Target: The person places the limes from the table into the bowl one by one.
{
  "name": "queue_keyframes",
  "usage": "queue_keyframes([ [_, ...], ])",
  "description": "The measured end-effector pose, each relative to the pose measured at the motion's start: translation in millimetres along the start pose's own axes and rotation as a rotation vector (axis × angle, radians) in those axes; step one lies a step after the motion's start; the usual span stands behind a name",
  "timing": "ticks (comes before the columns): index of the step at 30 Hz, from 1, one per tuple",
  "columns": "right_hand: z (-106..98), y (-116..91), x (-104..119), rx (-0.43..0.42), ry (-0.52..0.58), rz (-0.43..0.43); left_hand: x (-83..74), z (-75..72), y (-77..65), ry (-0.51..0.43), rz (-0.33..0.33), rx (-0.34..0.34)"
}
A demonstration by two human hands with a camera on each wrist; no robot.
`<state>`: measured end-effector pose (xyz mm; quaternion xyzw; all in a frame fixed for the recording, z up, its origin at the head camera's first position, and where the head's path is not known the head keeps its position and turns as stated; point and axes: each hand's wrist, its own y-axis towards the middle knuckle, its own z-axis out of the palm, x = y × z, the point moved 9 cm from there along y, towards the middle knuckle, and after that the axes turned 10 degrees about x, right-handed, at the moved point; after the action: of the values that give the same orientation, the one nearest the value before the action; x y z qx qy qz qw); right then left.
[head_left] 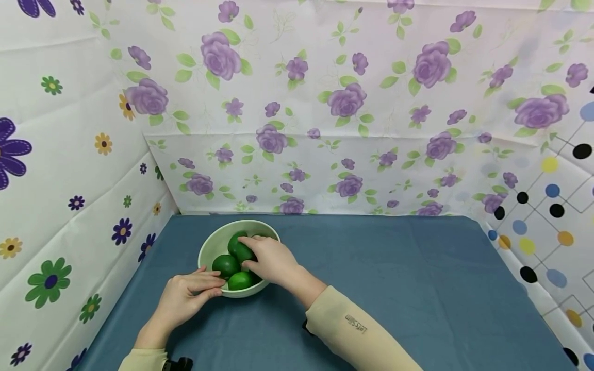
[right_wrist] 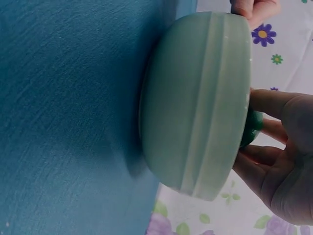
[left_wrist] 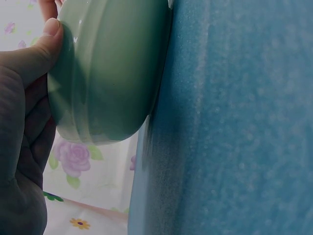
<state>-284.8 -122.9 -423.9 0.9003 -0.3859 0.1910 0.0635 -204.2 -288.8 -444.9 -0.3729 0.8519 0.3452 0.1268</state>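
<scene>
A pale green bowl (head_left: pixel 211 251) stands on the blue cloth at the left of the table, with several glossy green limes inside. My left hand (head_left: pixel 185 298) holds the bowl's near left rim; in the left wrist view its thumb lies against the outer wall of the bowl (left_wrist: pixel 115 73). My right hand (head_left: pixel 275 262) reaches over the right rim and grips a dark lime (head_left: pixel 238 247) at the back of the pile. Nearer the left hand lie another dark lime (head_left: pixel 225 265) and a brighter lime (head_left: pixel 241 281). The right hand partly hides the pile.
The blue cloth (head_left: pixel 394 288) stretches across the table to the right of the bowl. A flower-printed sheet (head_left: pixel 315 170) hangs along the back edge, and patterned sheets (head_left: pixel 60 216) rise at both sides.
</scene>
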Motion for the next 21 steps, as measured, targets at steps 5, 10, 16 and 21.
queue_keyframes([
  [5,4.8,6.7,0.9,0.009,-0.009,0.025,-0.6,-0.8,-1.6,0.001,0.003,-0.006],
  [10,9.3,13.8,1.0,0.03,0.0,0.058,-1.3,-1.0,-2.5,-0.002,0.011,-0.01],
  [16,11.9,19.7,5.8,0.046,-0.047,0.063,-1.7,-0.3,-1.0,-0.009,0.013,-0.005],
  [21,13.6,24.9,7.8,0.063,-0.104,0.075,-0.6,-0.9,-0.2,-0.016,0.007,-0.004],
])
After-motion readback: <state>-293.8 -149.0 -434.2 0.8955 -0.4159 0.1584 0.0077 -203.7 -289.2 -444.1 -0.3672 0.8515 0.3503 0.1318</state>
